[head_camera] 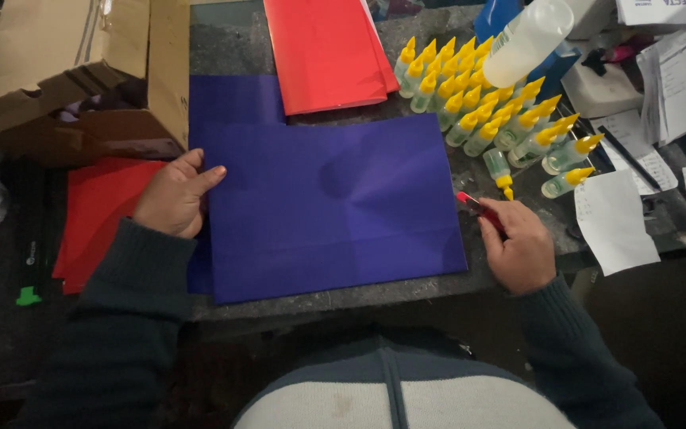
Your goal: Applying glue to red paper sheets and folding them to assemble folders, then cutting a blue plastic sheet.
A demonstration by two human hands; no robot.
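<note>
Head view looks straight down on a dark worktable (pixel 470 280), where a large blue paper sheet (pixel 335 206) lies flat across the middle, its lower edge running just beside the near edge of the table. Left hand (pixel 175 195) rests at the sheet's left edge, fingers stretched out and loosely spread, pressing on the paper and gripping nothing. Right hand (pixel 522 246) sits just off the sheet's lower right corner, curled closed around a small red tool (pixel 476 208) whose tip points toward the paper; what kind of tool it is cannot be told. Another blue sheet (pixel 236 99) peeks out underneath toward the far left, red sheets (pixel 97 214) stick out at the left edge of the table, and a red paper stack (pixel 323 52) lies at the far edge. A brown cardboard box (pixel 73 71) stands at the far left corner. A cluster of small clear bottles with yellow caps (pixel 478 99) crowds the far right part, with white paper slips (pixel 613 222) hanging over the right edge. Thin and light, the blue sheet looks likely to bend, crease and slide easily; it seems best held flat by a palm or pinched at an edge or corner.
</note>
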